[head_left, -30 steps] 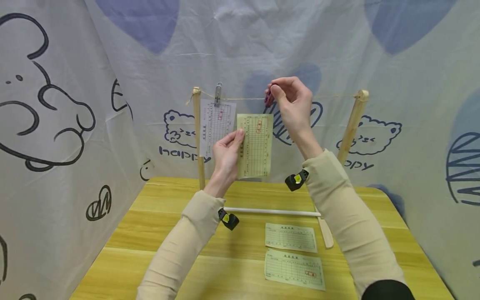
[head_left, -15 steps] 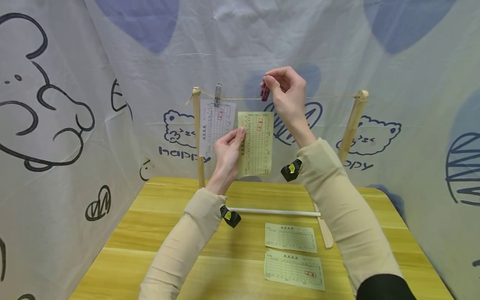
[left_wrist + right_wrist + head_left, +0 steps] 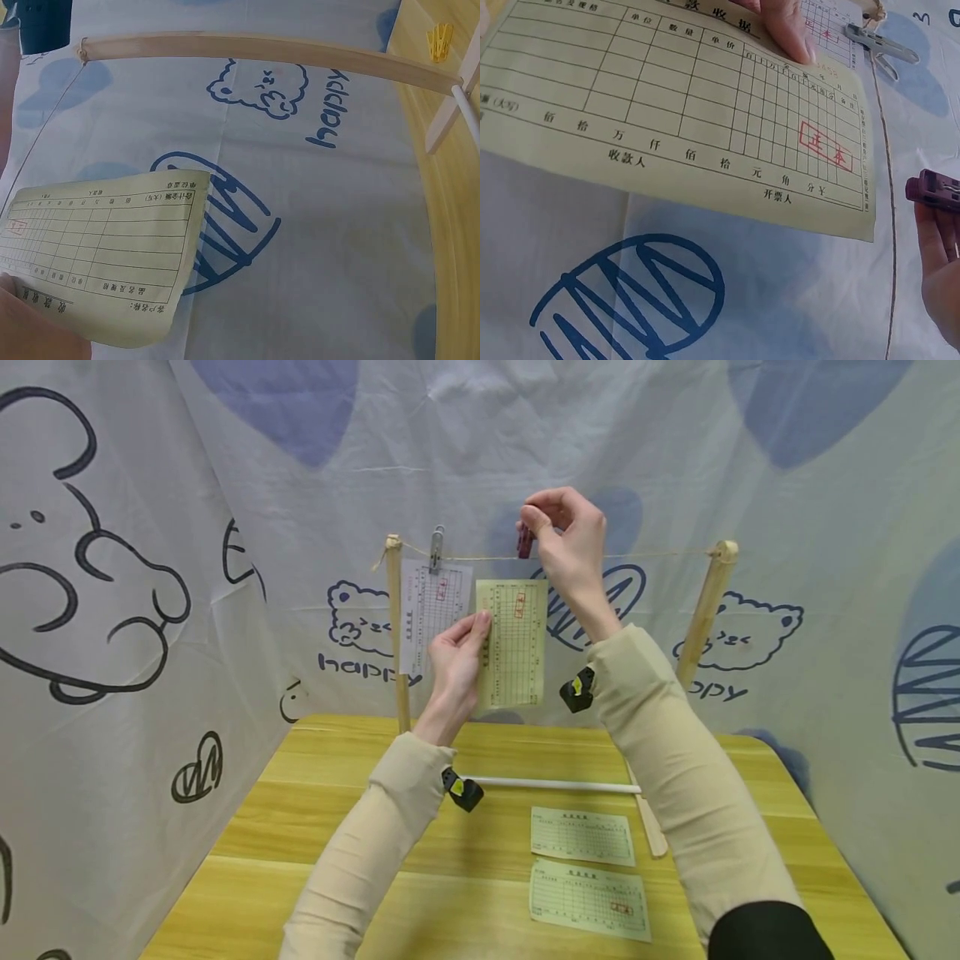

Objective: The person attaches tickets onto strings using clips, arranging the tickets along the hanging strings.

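My left hand point(image 3: 457, 664) pinches the left edge of a pale yellow receipt slip point(image 3: 513, 647), held upright just below the string point(image 3: 637, 555). In the right wrist view, the left thumb point(image 3: 789, 26) presses on the slip's printed face, near a red stamp. Above the slip, my right hand point(image 3: 573, 539) pinches a dark red clothespin point(image 3: 525, 542), its lower end at the string's height in the head view. The right wrist view shows this clothespin point(image 3: 934, 187) to one side of the string point(image 3: 889, 195). Slip and clothespin look apart.
A grey clip point(image 3: 437, 550) holds a white slip point(image 3: 435, 618) on the string's left part. Wooden posts point(image 3: 705, 618) carry the string; a white rod point(image 3: 555, 785) runs low between them. Two receipt slips point(image 3: 581, 837) lie on the table point(image 3: 300, 793). Yellow clothespins point(image 3: 440, 41) show in the left wrist view.
My right hand has moved up and left with the dark red clothespin, which now points more steeply downward. The left hand has raised the yellow slip slightly.
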A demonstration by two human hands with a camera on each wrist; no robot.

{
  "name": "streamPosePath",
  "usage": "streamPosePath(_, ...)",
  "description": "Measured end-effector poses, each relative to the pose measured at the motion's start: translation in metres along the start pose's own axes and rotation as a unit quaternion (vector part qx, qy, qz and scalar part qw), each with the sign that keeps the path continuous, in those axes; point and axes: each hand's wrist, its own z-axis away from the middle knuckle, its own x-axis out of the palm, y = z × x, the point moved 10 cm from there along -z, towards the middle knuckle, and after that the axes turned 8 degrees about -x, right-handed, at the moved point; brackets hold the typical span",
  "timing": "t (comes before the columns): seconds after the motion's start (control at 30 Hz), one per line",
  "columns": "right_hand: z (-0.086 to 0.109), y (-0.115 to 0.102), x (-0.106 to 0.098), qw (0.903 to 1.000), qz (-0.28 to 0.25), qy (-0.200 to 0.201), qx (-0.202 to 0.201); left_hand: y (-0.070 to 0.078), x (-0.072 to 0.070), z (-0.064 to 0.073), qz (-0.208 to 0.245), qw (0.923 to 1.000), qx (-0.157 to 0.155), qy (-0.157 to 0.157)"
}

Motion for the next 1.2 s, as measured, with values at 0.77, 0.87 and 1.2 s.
streamPosePath(0.77, -0.004, 0.009, 0.013, 0.9948, 0.058, -0.056, 0.062, 0.004, 0.003, -0.004, 0.004, 1.0, 0.0, 0.002)
streamPosePath(0.87, -0.004, 0.01, 0.013, 0.9933, 0.07, -0.061, 0.069, 0.006, 0.004, -0.004, 0.004, 1.0, 0.004, 0.003)
streamPosePath(1.2, -0.004, 0.012, 0.017, 0.9885, 0.094, -0.082, 0.085, 0.007, 0.003, -0.006, 0.013, 0.9999, 0.005, 0.006)
